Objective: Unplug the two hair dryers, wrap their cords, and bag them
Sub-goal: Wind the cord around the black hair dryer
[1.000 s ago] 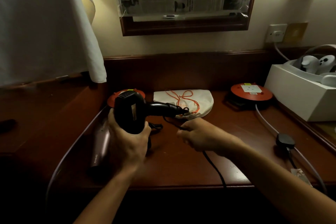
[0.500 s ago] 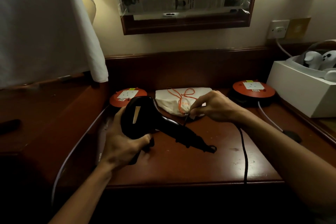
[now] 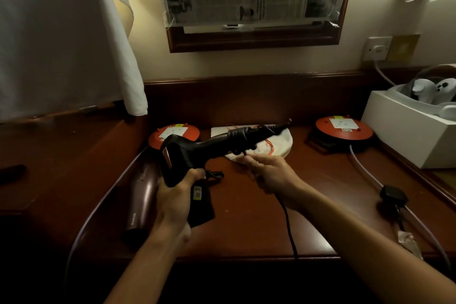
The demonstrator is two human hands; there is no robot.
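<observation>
Your left hand (image 3: 181,187) grips the black dryer (image 3: 197,153) by its body, handle pointed away so your right hand (image 3: 269,173), pinching the cord (image 3: 287,224), can loop it on. Second dryer (image 3: 142,202) lies on the desk (image 3: 283,205) beside it. Farther back the white bag (image 3: 276,144) lies flat; contents can't be seen.

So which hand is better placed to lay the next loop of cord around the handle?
The right hand: it already pinches the black cord just below the coils on the black hair dryer. The left hand is busy gripping the dryer's body.
</observation>
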